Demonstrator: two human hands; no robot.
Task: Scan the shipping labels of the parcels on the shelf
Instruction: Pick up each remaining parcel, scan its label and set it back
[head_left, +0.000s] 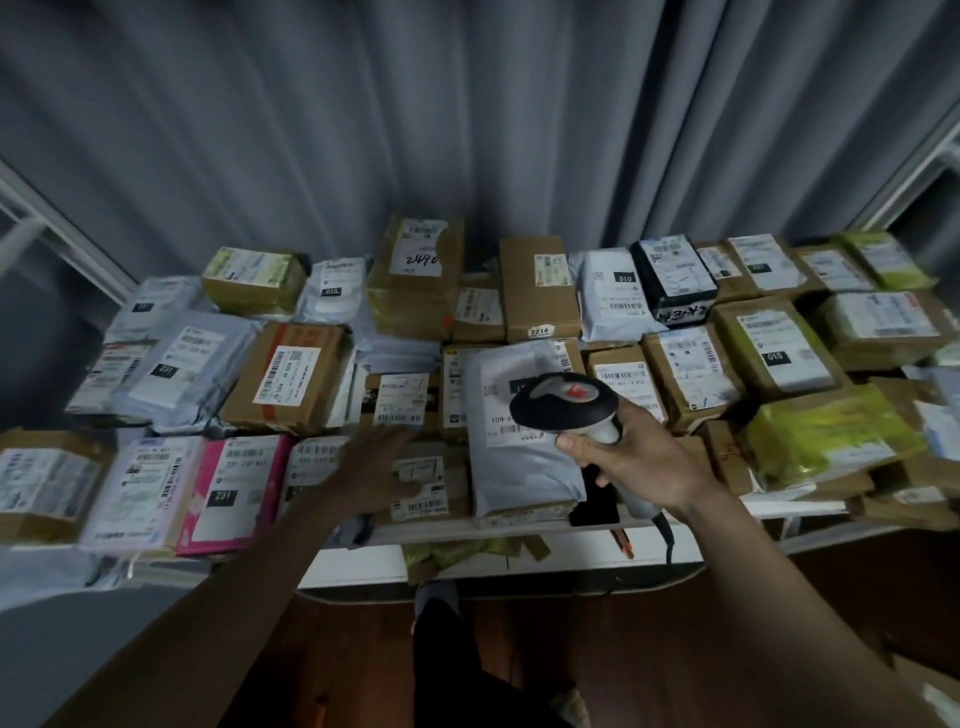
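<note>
1. Right hand (631, 457): fingers curled round the handle of the barcode scanner (563, 402), holding it above the shelf's front edge (524, 535). The scanner head points away from the person and slightly left, over the grey mailer (519, 431).
2. Left hand (374, 462): fingers straight and spread, holding nothing, hovering over or resting on a brown box (421, 486) at the front edge, just left of the grey mailer; contact cannot be confirmed.
3. Grey mailer: long axis runs front to back; its printed label (506, 400) lies directly beneath the scanner head, so the right hand is the nearer one and, by judgement, needs little re-aiming.
4. Pink parcel (234, 493): toward the front left corner, label up.
5. Remaining parcels: rows reach the shelf's rear edge, against the grey curtain (467, 104).
</note>
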